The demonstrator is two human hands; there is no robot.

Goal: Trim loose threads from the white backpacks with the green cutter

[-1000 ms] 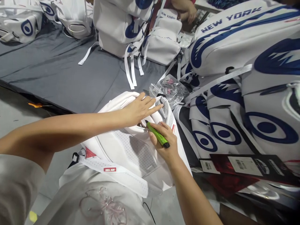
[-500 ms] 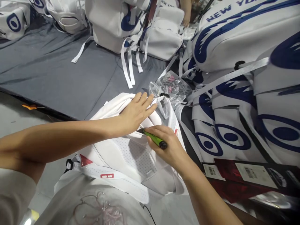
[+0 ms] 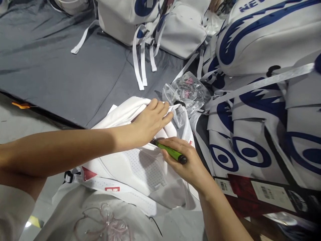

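A white backpack (image 3: 110,165) lies before me on the grey-covered table, with its dotted back panel and straps facing up. My left hand (image 3: 151,120) rests on its upper part, fingers stretched forward and slightly bent over the fabric. In my right hand (image 3: 185,160) is a slim green-handled tool (image 3: 172,152) with a black end. Its dark, narrow tip points into a fold of the backpack just below my left hand; the very end is hidden, so I cannot tell its kind. A white strap (image 3: 120,192) with a red label runs along the near side.
A clear plastic bag (image 3: 189,88) with small dark and pink items lies beyond the backpack. White backpacks with blue eye patterns (image 3: 249,152) are packed on the right; more (image 3: 182,31) stand at the back. Tags with barcodes (image 3: 272,194) lie at lower right, a grey cloth (image 3: 50,67) across the table.
The view has shifted slightly. My left fingers look a little more bent on the backpack. My right hand still holds the green tool at the same fold.
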